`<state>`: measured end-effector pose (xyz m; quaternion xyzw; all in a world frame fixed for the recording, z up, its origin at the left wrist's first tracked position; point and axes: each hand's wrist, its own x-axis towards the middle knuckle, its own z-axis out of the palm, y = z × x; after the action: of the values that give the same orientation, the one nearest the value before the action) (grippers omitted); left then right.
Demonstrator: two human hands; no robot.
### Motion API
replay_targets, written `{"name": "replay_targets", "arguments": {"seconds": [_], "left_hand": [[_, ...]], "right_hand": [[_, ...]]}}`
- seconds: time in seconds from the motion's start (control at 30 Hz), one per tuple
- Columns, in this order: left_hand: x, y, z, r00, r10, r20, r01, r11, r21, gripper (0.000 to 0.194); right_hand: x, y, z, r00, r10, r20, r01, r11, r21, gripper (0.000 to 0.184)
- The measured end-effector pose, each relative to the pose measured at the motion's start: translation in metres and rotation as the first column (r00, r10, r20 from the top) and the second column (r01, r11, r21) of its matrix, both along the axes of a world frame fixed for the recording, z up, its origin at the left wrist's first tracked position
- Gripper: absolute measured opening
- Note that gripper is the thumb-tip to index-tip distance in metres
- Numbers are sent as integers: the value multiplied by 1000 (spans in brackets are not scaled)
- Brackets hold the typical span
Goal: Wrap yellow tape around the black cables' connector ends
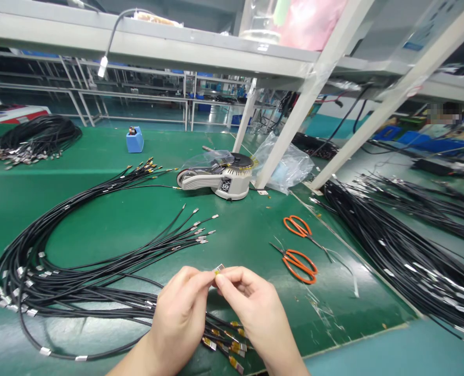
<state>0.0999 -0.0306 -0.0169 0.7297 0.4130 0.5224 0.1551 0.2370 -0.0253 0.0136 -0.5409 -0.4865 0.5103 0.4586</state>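
Observation:
Both hands meet over the green bench, low in the middle of the view. My left hand point(182, 310) pinches the end of a black cable just behind its small metal connector point(219, 268). The thumb and fingertips of my right hand point(251, 303) press on the same end, where a bit of yellow tape shows. Below my hands lie several cable ends point(234, 347) with metal plugs and yellow tape. A looped bundle of black cables point(86, 282) with white labels spreads to the left of my left hand. Most of the held cable is hidden behind my hands.
A grey tape dispenser point(232, 183) stands mid-bench. Two orange-handled pairs of scissors, one nearer point(300, 266) and one farther point(297, 226), lie right of my hands. A blue holder point(135, 140) stands farther back. More black cables point(396, 245) lie at right, beyond slanted white posts point(294, 104).

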Motion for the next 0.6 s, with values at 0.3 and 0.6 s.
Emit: {"name": "replay_targets", "arguments": {"seconds": [0.3, 0.6], "left_hand": [[0, 0, 0, 1000, 20, -7, -20, 1000, 7, 29], [1, 0, 1, 1000, 24, 6, -24, 999, 35, 29]], "right_hand": [[-1, 2, 1, 1000, -11, -2, 11, 1000, -17, 20], [-1, -1, 1, 1000, -13, -10, 13, 1000, 11, 21]]}}
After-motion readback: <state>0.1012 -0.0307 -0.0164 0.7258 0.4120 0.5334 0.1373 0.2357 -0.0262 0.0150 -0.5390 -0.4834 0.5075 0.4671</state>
